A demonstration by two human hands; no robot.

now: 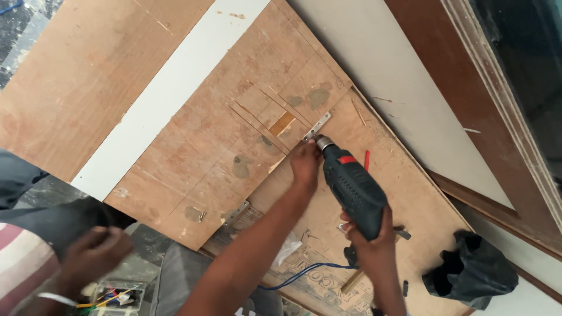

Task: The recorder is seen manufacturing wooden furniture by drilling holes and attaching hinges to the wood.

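Here the right hand (374, 234) grips the drill (351, 184), left hand (305, 164) pinched beside its chuck at the hinge (317, 126).

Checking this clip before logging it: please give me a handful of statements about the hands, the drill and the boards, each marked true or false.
1. The right hand grips a dark blue power drill. True.
2. The drill tip points at a metal hinge where two plywood boards meet. True.
3. The left hand rests far from the drill, on the white strip. False: it sits beside the drill's chuck, near the hinge.
4. A black bag lies at the lower right. True.
5. A red pencil lies inside the black bag. False: it lies on the plywood board, beside the drill.
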